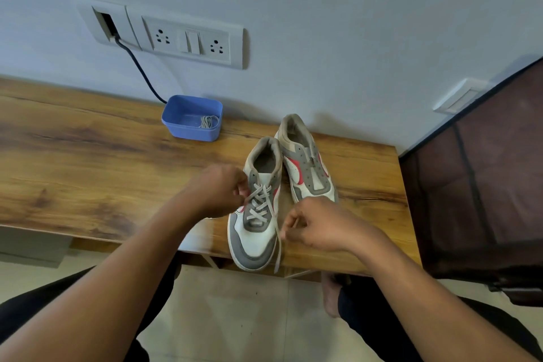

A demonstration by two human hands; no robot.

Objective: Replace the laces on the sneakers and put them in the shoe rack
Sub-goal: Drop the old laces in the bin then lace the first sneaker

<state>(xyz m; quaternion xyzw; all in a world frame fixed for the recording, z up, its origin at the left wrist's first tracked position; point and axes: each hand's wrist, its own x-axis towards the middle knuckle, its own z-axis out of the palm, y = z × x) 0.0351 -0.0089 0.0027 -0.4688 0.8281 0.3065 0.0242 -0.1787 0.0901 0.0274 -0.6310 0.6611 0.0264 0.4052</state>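
Note:
Two white, grey and red sneakers stand on the wooden table (pixel 88 156). The near sneaker (pixel 255 232) has a pale lace (pixel 258 203) crossed through its lower eyelets. My left hand (pixel 219 191) pinches one lace end at the shoe's left side. My right hand (pixel 317 223) pinches the other end, which trails down over the table's front edge. Behind and to the right, the far sneaker (pixel 305 164) shows no lace in its eyelets. A blue plastic box (pixel 191 126) by the wall holds a coiled lace (pixel 209 121).
A dark mesh-sided rack (pixel 482 185) stands right of the table. A socket panel (pixel 188 41) is on the wall, and a black cable (pixel 138 67) runs down from it behind the box. My legs and a bare foot (pixel 330 294) are under the table's front edge.

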